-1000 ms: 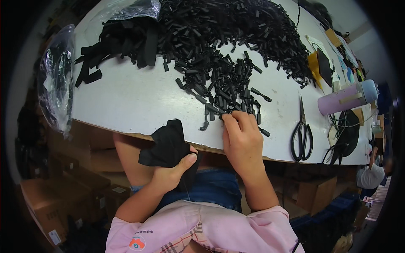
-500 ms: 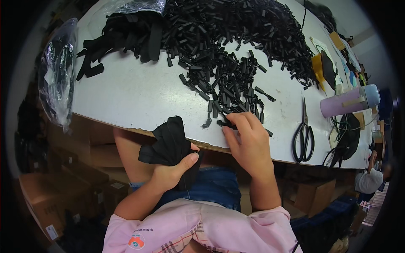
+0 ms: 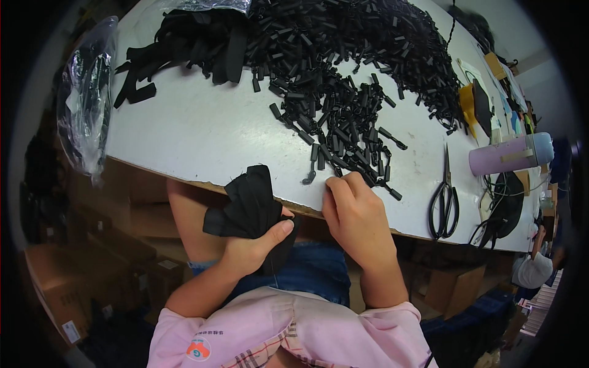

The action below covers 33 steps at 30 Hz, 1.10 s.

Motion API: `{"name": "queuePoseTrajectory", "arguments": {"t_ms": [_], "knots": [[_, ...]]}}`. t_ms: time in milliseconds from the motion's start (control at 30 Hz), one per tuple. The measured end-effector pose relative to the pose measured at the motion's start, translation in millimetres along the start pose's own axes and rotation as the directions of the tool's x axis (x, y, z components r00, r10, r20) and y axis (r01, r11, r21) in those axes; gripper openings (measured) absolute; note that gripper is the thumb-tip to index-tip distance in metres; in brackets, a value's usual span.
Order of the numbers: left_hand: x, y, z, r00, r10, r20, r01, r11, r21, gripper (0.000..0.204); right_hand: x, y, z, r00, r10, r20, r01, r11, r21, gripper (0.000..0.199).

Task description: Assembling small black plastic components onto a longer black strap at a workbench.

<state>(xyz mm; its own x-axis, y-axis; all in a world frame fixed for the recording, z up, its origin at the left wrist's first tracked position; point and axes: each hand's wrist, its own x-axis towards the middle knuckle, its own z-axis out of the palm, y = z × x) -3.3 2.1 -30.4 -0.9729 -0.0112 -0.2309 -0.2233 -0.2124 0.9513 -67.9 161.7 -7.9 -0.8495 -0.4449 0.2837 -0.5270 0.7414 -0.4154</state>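
Observation:
My left hand (image 3: 261,245) is closed around a fanned bundle of black zipper tapes (image 3: 248,202), held over my lap just off the table's front edge. The thumb presses across the bundle, and its lower ends hang below the hand. My right hand (image 3: 356,214) rests at the table edge with thumb and fingers pinched together; what they hold, if anything, is hidden under the fingers. Just beyond it lies a loose cluster of black zipper sliders with long pulls (image 3: 346,126). One single slider (image 3: 309,178) lies left of my right fingertips.
A large heap of similar sliders (image 3: 362,37) covers the back of the white table (image 3: 184,135). More black tapes (image 3: 230,52) lie at the back left, beside a clear plastic bag (image 3: 86,98). Black-handled scissors (image 3: 443,208) and a lilac bottle (image 3: 503,156) are at the right. Cardboard boxes (image 3: 73,282) stand below.
My right hand's fingers have closed into a pinch, and the slider at their tips is no longer visible. The left hand still grips the tapes. The view has shifted slightly.

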Motion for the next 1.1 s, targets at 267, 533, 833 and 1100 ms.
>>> {"name": "queuePoseTrajectory", "arguments": {"t_ms": [267,533,833,1100], "knots": [[-0.4,3.9,1.6,1.000,-0.002,0.007,0.002,1.000,0.005,0.015,-2.2,3.9,-2.7,1.000,0.014,-0.019,-0.015,0.998,-0.069,0.011],[-0.9,7.6,8.3,0.999,0.020,0.050,-0.021,1.000,0.013,0.013,-20.8,-15.3,2.3,0.976,0.191,-0.105,-0.061,0.702,0.709,0.010],[-0.6,6.3,5.9,0.992,0.013,0.125,-0.044,0.967,0.249,0.012,-22.2,-16.6,15.8,0.939,-0.092,-0.332,0.256,0.832,0.492,0.016],[-5.7,8.8,9.6,0.988,0.149,0.039,-0.150,0.988,0.042,0.018,-37.2,-28.8,25.5,0.946,0.305,-0.109,-0.050,0.471,0.881,0.013]]}}
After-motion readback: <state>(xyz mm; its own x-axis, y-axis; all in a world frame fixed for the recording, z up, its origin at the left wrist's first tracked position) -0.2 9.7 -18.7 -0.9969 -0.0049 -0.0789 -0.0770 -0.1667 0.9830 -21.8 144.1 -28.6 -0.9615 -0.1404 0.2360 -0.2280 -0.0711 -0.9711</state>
